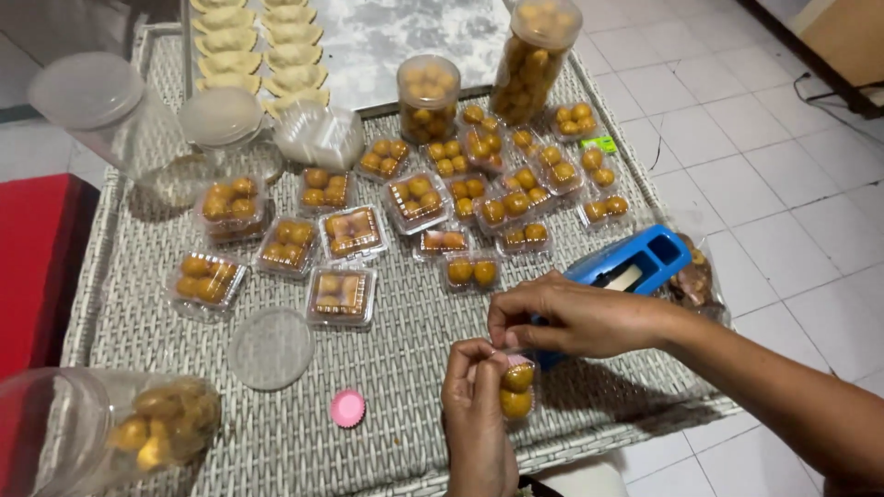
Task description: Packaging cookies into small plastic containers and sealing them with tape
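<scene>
Left hand (474,405) clamped on small clear box (517,389) with two golden cookies; right hand (564,317) pinching its top, above wicker tabletop (405,368); blue tape dispenser (635,262) just behind.

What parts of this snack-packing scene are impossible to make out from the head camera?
- Small clear box: the left hand covers its left side.
- Blue tape dispenser: the right hand hides its near end.
- Tipped jar: cut off by the frame's corner.
</scene>
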